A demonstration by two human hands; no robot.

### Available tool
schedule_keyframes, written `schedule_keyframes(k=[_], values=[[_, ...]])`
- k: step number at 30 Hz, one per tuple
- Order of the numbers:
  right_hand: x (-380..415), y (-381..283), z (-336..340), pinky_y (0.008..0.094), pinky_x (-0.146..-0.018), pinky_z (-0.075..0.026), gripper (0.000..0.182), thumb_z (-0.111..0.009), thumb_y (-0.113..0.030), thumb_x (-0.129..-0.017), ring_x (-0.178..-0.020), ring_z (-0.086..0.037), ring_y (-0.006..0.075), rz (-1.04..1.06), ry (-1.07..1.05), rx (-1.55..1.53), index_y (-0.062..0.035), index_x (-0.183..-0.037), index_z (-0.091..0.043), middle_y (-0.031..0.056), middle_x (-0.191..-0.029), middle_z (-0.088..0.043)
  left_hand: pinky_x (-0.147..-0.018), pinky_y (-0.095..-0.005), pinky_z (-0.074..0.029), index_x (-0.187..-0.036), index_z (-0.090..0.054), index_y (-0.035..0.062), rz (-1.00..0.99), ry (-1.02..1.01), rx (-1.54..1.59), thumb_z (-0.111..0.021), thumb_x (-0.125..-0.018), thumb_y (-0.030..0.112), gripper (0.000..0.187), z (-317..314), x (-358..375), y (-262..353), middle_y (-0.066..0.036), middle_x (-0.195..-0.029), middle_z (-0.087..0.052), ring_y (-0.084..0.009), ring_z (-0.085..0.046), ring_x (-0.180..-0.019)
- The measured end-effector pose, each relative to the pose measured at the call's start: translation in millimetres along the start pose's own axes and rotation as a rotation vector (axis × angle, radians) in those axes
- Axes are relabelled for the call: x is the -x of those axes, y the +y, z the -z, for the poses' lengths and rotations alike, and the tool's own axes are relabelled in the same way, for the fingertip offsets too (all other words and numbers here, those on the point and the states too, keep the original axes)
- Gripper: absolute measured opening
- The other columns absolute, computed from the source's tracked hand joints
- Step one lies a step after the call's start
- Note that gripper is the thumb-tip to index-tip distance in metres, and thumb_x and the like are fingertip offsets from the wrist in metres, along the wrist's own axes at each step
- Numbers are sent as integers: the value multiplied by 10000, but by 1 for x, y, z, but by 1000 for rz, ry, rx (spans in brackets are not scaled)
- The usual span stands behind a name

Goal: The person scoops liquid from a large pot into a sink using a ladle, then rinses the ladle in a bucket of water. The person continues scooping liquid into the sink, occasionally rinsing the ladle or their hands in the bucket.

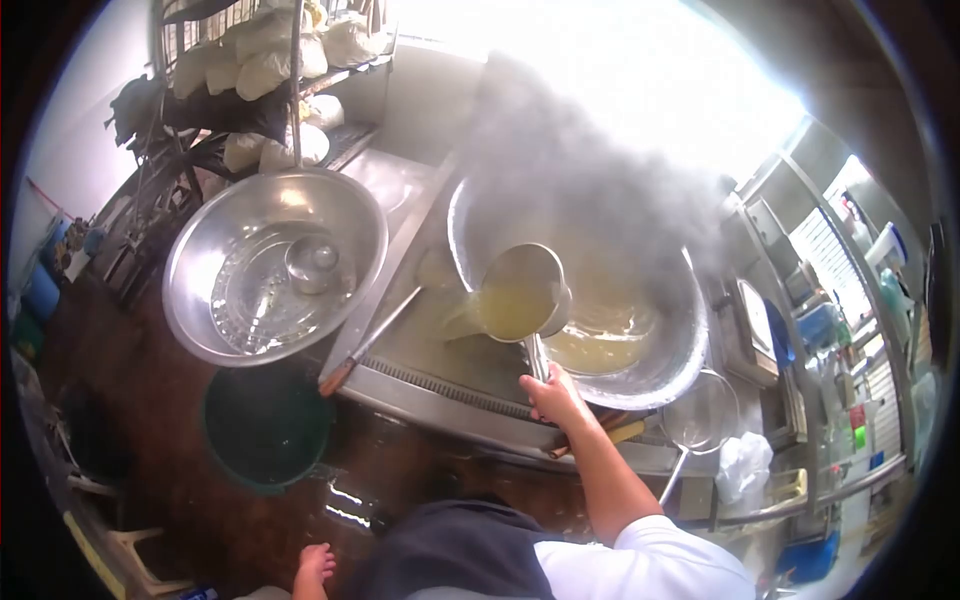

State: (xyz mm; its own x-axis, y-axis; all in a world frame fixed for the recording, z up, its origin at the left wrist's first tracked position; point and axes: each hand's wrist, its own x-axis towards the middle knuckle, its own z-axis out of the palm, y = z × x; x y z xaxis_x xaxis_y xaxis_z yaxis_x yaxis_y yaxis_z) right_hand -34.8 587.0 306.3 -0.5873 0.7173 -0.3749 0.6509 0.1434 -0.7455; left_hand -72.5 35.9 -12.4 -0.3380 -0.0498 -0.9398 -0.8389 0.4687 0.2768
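Observation:
My right hand (552, 395) grips the handle of a metal dipper (541, 256) shaped like a saucepan. The dipper is over the left rim of a large metal cauldron (684, 368) that holds steaming yellowish liquid. Yellowish liquid shows inside the dipper too, and a pale streak runs from its left side toward the wet counter. Down at the bottom, my left hand (317, 562) hangs away from everything, with fingers loosely bent and nothing visible in them. Left of the counter is a wide steel basin (190, 262) with a small round metal vessel (312, 262) inside.
A long tool with a wooden handle (338, 378) lies across the counter edge. Below the basin stands a dark green bin (265, 425). A round strainer (700, 410) and a plastic bag (744, 468) are at right. Stuffed white bags (265, 75) fill a rack; steam hides the cauldron's back.

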Motion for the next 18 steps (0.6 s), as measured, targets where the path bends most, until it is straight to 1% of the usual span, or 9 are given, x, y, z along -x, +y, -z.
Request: schedule_keyframes(k=[1, 5, 7, 9, 10, 11, 13, 14, 18], values=[[4, -3, 1, 289, -458, -463, 369, -615, -276, -803, -493, -580, 148, 0, -1, -4, 2, -1018, -504, 72, -651, -574, -651, -443, -485, -1139, -532, 83, 3, -14, -4, -566, -873, 297, 343, 3, -1, -5, -121, -992, -612, -251, -592, -776], [15, -5, 2, 324, -546, -493, 442, -621, -294, -798, -508, -600, 174, 47, 41, 94, 15, -1093, -506, 99, -667, -601, -666, -457, -491, -1152, -527, 86, 11, -16, 32, -571, -874, 297, 352, 11, -6, -20, -136, -1020, -613, -268, -602, -800], [21, -13, 0, 336, -582, -500, 463, -622, -303, -797, -509, -606, 184, 64, 38, 111, 18, -1109, -505, 115, -685, -613, -609, -418, -481, -1128, -529, 91, 24, -10, 52, -571, -873, 289, 326, 13, -4, -25, -118, -977, -610, -240, -589, -754], [31, -21, 0, 371, -666, -504, 471, -609, -335, -801, -611, -641, 250, 33, 78, 228, 11, -1106, -511, 164, -759, -637, -631, -414, -483, -1134, -513, 105, 18, -15, 74, -568, -870, 289, 326, 13, -2, -26, -115, -950, -618, -241, -589, -753], [26, -15, -2, 419, -784, -479, 495, -600, -360, -802, -810, -639, 345, 60, 92, 283, 1, -1127, -504, 214, -887, -640, -653, -411, -485, -1140, -497, 120, 14, -27, 89, -564, -868, 288, 327, 12, 3, -25, -111, -923, -627, -243, -589, -753], [25, -10, -3, 419, -784, -479, 495, -600, -360, -802, -810, -639, 345, 59, 85, 282, 1, -1127, -504, 214, -887, -640, -653, -411, -485, -1140, -497, 120, 19, -22, 90, -564, -868, 288, 327, 11, 7, -23, -111, -923, -627, -243, -589, -753], [33, -17, -4, 451, -856, -447, 508, -601, -366, -799, -981, -576, 402, 172, 192, 452, -9, -1145, -495, 244, -996, -619, -531, -357, -426, -1057, -532, 115, -8, -12, 108, -584, -861, 290, 268, 7, 23, -17, -60, -838, -574, -178, -538, -660], [30, -15, -5, 457, -872, -440, 519, -606, -360, -796, -1009, -560, 409, 172, 192, 464, -10, -1159, -484, 258, -1051, -597, -531, -357, -426, -1057, -532, 115, 3, -6, 114, -584, -861, 290, 268, 8, 24, -18, -60, -838, -574, -178, -538, -660], [27, -12, -9, 456, -872, -441, 516, -605, -356, -797, -1010, -562, 402, 244, 207, 513, -26, -1173, -479, 249, -1059, -597, -539, -371, -437, -1064, -533, 118, -18, -4, 134, -602, -849, 298, 289, 5, 20, -29, -60, -849, -583, -189, -554, -678]])
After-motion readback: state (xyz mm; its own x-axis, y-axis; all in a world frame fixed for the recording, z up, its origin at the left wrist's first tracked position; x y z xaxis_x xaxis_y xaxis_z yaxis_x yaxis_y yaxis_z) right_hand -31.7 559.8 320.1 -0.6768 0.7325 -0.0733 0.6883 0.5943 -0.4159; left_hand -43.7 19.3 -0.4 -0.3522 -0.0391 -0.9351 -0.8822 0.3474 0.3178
